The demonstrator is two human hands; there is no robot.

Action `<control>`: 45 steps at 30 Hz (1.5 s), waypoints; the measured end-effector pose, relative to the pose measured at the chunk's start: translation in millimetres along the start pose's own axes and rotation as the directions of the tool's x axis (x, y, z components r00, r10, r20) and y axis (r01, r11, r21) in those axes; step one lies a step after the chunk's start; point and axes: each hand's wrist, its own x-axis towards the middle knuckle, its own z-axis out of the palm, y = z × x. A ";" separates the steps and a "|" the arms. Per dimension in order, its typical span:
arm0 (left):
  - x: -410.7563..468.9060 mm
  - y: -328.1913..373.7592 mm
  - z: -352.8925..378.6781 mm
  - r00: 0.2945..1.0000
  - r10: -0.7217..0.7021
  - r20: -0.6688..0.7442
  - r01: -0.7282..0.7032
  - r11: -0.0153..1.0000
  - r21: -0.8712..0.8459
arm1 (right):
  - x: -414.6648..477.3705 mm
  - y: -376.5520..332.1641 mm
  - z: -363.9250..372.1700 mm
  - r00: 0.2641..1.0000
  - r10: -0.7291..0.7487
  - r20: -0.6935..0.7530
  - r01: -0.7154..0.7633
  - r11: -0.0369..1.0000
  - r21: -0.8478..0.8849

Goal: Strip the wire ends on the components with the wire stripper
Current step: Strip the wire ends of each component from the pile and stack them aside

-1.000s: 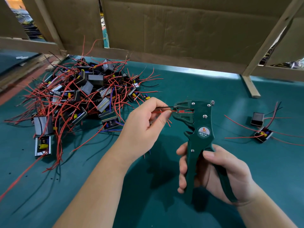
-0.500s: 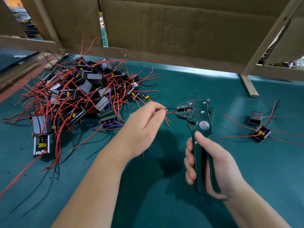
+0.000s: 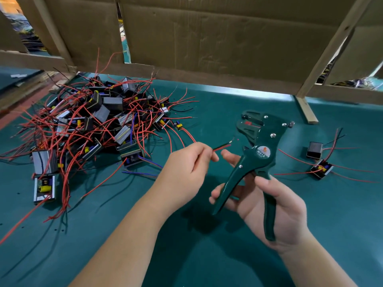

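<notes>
Now the wire pair sits clear of the tool's head, with the handles spread.

Head view: the left hand [image 3: 186, 172] keeps a narrow grip, thumb and forefinger pinching the red and black wires [image 3: 222, 146]. Their tips poke out just beyond the grip and look bare, so this pair seems stripped. The right hand [image 3: 275, 208] has its grip wrapped round the wire stripper [image 3: 259, 154], whose head is raised just past the wire tips and apart from them, probably so its mouth faces the left grip. Outward of the left grip lies the heap of components [image 3: 93, 125], likely stock waiting. Outward of the right grip, two components [image 3: 320, 168] rest on the bench [image 3: 207, 255], apparently finished.
</notes>
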 end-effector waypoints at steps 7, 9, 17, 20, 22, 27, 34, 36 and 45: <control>-1.6 4.5 6.3 0.981 -0.063 0.183 0.045 0.994 0.104 | 0.6 1.3 4.2 0.995 -0.019 -0.097 0.015 0.999 -0.038; -1.5 5.9 6.2 0.974 -0.089 0.208 0.065 0.991 0.120 | 0.5 1.4 3.5 0.994 -0.014 -0.111 0.011 0.999 -0.034; 0.2 9.0 -8.5 0.957 -0.110 0.268 0.080 0.990 0.118 | 0.3 -7.8 1.3 0.990 -0.018 -0.142 0.021 1.000 0.016; 1.8 11.6 -15.2 0.945 -0.102 0.311 0.079 0.993 0.087 | 1.8 -13.4 -0.9 0.985 -0.034 -0.169 0.041 0.999 0.035; 1.9 12.9 -17.1 0.914 -0.139 0.380 0.112 0.989 0.092 | 1.9 -12.8 -1.0 0.987 -0.028 -0.161 0.034 0.999 0.037; 0.0 11.7 -30.1 0.795 -0.276 0.539 0.326 0.945 0.003 | 0.4 -9.4 -1.1 0.996 0.020 -0.090 -0.015 0.998 0.054; 1.2 14.4 -12.8 0.944 -0.197 0.264 0.276 0.910 -0.308 | 1.8 -7.3 -0.5 0.990 0.141 0.011 -0.141 0.988 0.054; 3.0 16.1 -6.3 0.987 -0.129 0.093 0.153 0.928 -0.340 | 0.3 -6.5 1.0 0.986 0.153 0.063 -0.157 0.986 0.063; 5.9 19.6 0.0 0.954 -0.288 0.086 0.268 0.687 -0.676 | -1.3 -10.3 7.5 0.968 0.185 0.170 -0.188 0.982 0.007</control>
